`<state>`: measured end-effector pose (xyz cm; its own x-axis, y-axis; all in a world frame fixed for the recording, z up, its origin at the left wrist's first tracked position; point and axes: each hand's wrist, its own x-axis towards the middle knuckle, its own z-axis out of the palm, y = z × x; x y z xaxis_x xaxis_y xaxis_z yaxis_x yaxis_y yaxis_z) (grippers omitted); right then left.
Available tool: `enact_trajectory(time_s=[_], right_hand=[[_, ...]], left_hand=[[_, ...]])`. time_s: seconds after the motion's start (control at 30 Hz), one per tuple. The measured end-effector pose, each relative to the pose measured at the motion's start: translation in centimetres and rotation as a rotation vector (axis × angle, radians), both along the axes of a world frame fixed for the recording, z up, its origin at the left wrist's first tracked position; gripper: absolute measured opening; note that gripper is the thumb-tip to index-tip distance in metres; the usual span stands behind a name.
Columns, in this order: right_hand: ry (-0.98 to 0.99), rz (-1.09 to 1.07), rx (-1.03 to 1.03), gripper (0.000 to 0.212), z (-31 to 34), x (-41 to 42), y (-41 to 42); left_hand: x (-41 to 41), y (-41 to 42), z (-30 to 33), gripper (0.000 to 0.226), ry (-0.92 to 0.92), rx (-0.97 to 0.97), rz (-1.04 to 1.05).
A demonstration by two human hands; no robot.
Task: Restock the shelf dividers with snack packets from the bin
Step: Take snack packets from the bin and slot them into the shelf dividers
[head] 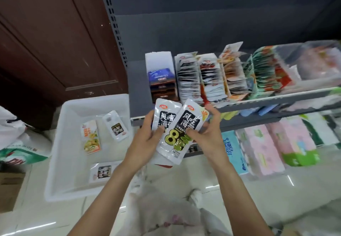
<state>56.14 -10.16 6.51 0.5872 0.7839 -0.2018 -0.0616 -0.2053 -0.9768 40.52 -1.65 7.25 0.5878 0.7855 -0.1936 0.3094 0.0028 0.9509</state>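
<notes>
Both my hands hold a small fan of white snack packets [177,134] with black labels, just below the front edge of the shelf. My left hand [145,141] grips the stack from the left with its thumb on the front. My right hand [206,134] pinches the front packet from the right. On the shelf, white dividers [158,58] hold rows of packets: a dark blue and brown row [162,84], then white and black rows [188,80], then orange and green rows. The white bin [60,143] on the floor at left holds three loose packets [116,126].
The grey shelf edge [276,99] runs right from my hands. A clear tub [317,64] stands on the shelf at far right. Tissue packs [263,149] fill the lower shelf. Left of the bin lie a green and white sack [20,154], a cardboard box [9,189] and a brown door [55,32].
</notes>
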Motion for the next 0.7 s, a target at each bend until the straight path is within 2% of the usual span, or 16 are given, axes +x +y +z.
enact_trajectory(time_s=[0.13, 0.23, 0.33, 0.43, 0.53, 0.7], right_hand=[[-0.091, 0.020, -0.092, 0.059, 0.8, 6.9, -3.8], [0.035, 0.035, -0.053, 0.040, 1.9, 11.2, -5.8], [0.073, 0.082, 0.028, 0.030, 3.0, 14.3, -6.9], [0.062, -0.015, 0.139, 0.029, 3.6, 16.7, -6.7], [0.094, -0.151, 0.254, 0.015, 4.4, 18.5, -5.1], [0.059, -0.228, 0.367, 0.014, 6.1, 20.0, -0.3]], left_hand=[[5.9, -3.4, 0.3, 0.039, 0.030, 0.040, -0.041], [9.1, -4.9, 1.0, 0.040, 0.023, 0.043, -0.029], [11.0, -5.1, 1.2, 0.038, 0.027, 0.096, 0.095], [11.6, -3.6, 1.5, 0.035, 0.055, 0.173, 0.261], [11.6, -1.2, 2.2, 0.023, 0.063, 0.210, 0.395], [12.0, 2.7, 3.2, 0.024, -0.039, 0.187, 0.522]])
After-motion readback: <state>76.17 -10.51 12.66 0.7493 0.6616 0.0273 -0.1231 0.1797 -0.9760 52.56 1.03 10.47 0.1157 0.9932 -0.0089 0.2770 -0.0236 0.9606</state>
